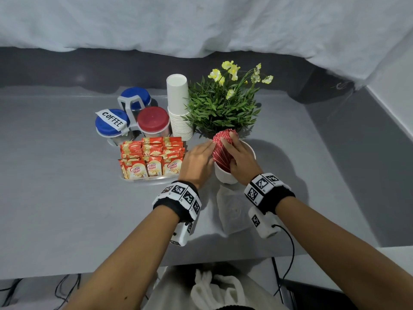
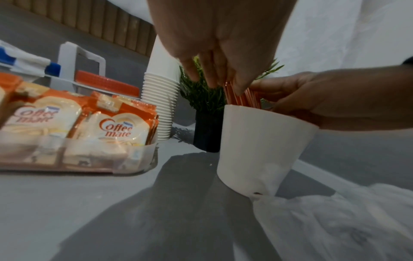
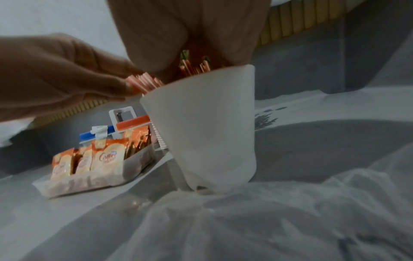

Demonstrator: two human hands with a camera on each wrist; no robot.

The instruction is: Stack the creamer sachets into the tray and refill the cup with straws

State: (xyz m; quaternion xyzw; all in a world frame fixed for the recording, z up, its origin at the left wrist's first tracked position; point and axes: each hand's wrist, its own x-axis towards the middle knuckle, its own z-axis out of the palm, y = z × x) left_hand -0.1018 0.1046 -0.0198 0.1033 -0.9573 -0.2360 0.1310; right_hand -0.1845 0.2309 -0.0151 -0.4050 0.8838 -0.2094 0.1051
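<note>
A white cup (image 1: pixel 225 174) (image 2: pixel 257 144) (image 3: pixel 205 127) stands right of the tray, with a bundle of red straws (image 1: pixel 220 148) (image 2: pixel 248 98) (image 3: pixel 145 83) upright in it. My left hand (image 1: pixel 209 149) (image 2: pixel 223 77) presses straight fingers against the bundle's left side. My right hand (image 1: pixel 232 151) (image 3: pixel 190 44) wraps its fingers and thumb round the bundle's right side at the cup's rim. Rows of orange creamer sachets (image 1: pixel 152 157) (image 2: pixel 111 128) (image 3: pixel 105 160) stand in the clear tray (image 1: pixel 145 179) (image 2: pixel 134 159) to the left.
A tall stack of paper cups (image 1: pixel 178 108) and a potted plant (image 1: pixel 223 104) stand just behind the cup. A rack of lidded jars (image 1: pixel 131 115), one labelled COFFEE, sits behind the tray. A crumpled clear plastic bag (image 1: pixel 234 211) lies in front of the cup.
</note>
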